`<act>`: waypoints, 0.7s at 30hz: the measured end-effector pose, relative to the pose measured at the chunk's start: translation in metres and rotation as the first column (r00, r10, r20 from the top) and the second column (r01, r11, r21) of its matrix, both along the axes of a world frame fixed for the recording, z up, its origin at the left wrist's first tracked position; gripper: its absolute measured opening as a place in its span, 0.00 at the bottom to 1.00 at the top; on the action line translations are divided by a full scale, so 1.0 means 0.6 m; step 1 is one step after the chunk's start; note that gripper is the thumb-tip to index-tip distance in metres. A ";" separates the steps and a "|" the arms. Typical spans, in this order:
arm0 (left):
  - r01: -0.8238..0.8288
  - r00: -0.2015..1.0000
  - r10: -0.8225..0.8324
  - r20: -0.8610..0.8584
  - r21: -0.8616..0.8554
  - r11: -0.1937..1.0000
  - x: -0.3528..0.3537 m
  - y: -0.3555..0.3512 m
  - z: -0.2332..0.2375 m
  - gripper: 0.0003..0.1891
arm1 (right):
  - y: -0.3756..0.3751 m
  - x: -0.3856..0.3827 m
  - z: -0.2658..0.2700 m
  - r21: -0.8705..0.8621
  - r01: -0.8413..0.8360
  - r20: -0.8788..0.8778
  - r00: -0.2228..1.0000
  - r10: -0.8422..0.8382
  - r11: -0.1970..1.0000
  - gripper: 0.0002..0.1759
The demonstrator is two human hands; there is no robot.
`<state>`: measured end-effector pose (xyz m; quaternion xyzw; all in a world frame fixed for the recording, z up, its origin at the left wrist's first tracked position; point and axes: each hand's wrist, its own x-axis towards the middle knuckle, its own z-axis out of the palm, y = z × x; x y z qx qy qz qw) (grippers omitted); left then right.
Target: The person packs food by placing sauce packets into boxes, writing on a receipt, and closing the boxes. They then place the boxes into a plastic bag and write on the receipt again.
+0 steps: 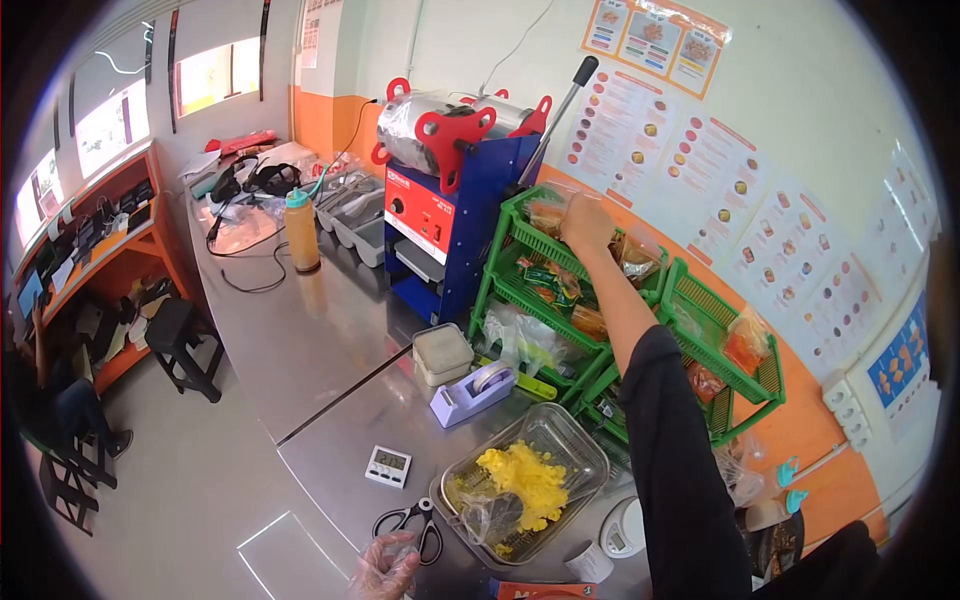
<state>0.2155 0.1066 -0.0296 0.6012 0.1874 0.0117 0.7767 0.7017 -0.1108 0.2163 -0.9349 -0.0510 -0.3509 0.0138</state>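
Observation:
My right hand [588, 228] reaches into the top tier of a green plastic basket rack [545, 262]. Its fingers bend down among clear packets [545, 217]; what they grip is hidden. Low in the view, my left hand [385, 568] wears a clear plastic glove, its fingers loosely curled and apart, with nothing visible in them. Just above it lie black-handled scissors [428, 535]. To their right, a clear tray [590, 455] holds crumbly yellow food [525, 480], with a crumpled clear plastic piece [487, 515] over part of it.
A blue-and-red sealing machine [420, 215] stands behind the counter's middle. Nearby are a sauce bottle [300, 232], a lidded box [441, 352], a lilac tape dispenser [472, 397], a digital timer [388, 467] and a white scale [625, 528]. A person [70, 400] sits at far left.

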 end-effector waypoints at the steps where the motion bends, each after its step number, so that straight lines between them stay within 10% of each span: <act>1: 0.001 1.000 -0.001 0.002 0.001 1.000 -0.004 0.003 -0.005 0.23 | -0.003 0.005 -0.004 -0.002 -0.012 0.046 0.999 0.012 1.000 0.17; 11: -0.022 0.999 0.019 0.032 0.093 0.995 -0.043 0.011 0.025 0.23 | -0.017 -0.029 0.022 -0.217 -0.208 0.273 0.925 0.264 0.954 0.13; 21: -0.094 0.924 0.082 0.374 0.016 0.995 0.013 -0.024 0.049 0.29 | -0.068 -0.286 0.130 0.429 -0.565 -0.118 0.739 0.663 0.705 0.07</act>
